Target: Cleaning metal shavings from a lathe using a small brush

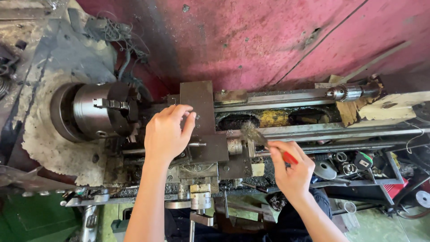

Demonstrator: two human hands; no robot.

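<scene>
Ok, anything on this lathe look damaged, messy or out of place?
Yes: dark swarf litters the lathe bed, where the right hand holds a brush. A rough wood scrap sits wedged under the drill chuck.

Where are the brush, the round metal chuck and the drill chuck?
brush (253, 133), head view, on its bristles.
round metal chuck (96, 110), head view, on its side face.
drill chuck (342, 93), head view, on its body.

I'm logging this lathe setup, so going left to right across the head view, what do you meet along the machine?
Chuck → left hand on the carriage block → brush → right hand → drill chuck.
</scene>
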